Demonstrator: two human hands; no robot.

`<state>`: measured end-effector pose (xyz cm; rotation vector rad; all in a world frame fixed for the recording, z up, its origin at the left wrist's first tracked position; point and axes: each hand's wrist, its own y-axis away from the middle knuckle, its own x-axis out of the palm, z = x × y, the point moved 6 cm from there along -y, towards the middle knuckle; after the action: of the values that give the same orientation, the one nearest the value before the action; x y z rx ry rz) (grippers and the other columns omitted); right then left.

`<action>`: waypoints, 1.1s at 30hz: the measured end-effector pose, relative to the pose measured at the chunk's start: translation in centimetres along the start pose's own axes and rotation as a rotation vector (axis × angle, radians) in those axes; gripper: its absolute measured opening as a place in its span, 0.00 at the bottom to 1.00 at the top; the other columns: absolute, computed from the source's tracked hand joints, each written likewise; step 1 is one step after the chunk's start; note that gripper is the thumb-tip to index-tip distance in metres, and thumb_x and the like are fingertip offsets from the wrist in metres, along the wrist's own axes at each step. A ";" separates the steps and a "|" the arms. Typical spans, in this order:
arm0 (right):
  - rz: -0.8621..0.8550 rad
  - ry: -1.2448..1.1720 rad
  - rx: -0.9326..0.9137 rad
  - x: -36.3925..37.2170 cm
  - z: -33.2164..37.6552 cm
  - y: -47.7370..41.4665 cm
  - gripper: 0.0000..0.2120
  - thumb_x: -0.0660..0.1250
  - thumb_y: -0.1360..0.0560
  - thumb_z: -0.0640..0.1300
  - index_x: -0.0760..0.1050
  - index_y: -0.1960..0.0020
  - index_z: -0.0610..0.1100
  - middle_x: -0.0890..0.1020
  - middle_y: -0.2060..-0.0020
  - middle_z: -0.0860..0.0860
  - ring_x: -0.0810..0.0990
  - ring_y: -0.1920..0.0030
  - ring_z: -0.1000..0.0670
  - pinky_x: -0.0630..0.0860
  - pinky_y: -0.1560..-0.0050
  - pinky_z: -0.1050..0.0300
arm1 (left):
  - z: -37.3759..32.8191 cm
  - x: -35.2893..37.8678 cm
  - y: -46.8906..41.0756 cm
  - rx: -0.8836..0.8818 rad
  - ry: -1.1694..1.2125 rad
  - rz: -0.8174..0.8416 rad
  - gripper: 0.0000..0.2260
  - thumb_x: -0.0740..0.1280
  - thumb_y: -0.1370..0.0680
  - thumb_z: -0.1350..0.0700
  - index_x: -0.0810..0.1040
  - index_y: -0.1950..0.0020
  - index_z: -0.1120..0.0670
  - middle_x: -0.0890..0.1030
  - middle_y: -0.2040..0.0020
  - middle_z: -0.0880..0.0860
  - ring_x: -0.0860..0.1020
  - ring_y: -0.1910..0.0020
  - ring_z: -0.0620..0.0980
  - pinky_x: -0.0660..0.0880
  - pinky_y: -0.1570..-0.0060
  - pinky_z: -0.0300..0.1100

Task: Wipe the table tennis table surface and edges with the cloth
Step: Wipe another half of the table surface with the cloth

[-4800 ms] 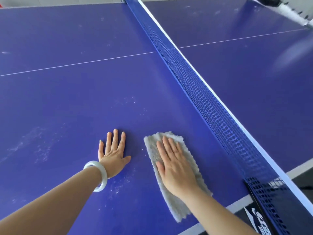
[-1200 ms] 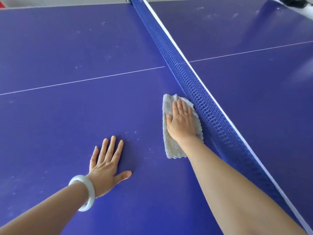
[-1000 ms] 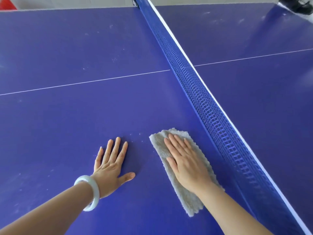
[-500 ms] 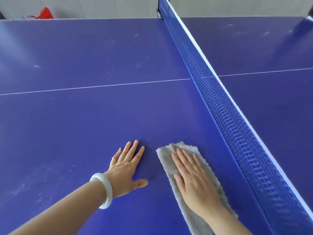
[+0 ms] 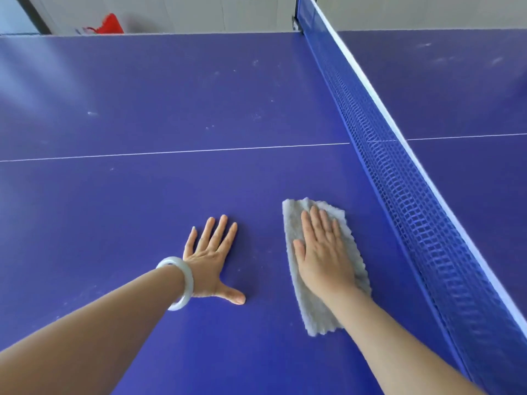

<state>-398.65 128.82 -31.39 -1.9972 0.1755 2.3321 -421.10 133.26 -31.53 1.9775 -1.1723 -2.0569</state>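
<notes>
Currently pressing the grey cloth [image 5: 313, 312] flat onto the blue table tennis table [image 5: 128, 104] with the right hand [image 5: 323, 253], palm down, fingers straight and close together, nothing curled round the fabric. Lying lengthwise roughly along the net [image 5: 399, 178], near it but not touching, with a strip of bare blue between; far end poking out past the fingertips, near end showing beside the forearm on the side away from the net. Resting the left hand [image 5: 209, 260] farther from the net than the cloth and apart from it, flat on the bare surface, fingers spread, thumb out toward the cloth, holding nothing. White bangle [image 5: 182, 283] on that wrist. Thin white centre line [image 5: 171, 151] running up to the net beyond both hands. Pale specks and smudges scattered past that line, on both sides of the net. Something red [image 5: 109, 24] beyond the far edge, well away from the net.
</notes>
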 end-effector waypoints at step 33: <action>0.061 -0.068 -0.362 -0.1 6.4 -12.6 0.26 0.48 0.16 0.50 0.52 0.18 0.49 0.51 0.19 0.52 0.45 0.19 0.51 0.40 0.20 0.48 | 0.3 0.6 -0.4 0.013 0.013 -0.030 0.64 0.66 0.40 0.21 0.22 0.27 0.45 0.19 0.28 0.46 0.18 0.31 0.49 0.26 0.28 0.54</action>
<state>-403.33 142.16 -30.91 -2.0777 -0.2087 2.6226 -421.28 133.38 -32.25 2.0238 -1.1632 -2.0520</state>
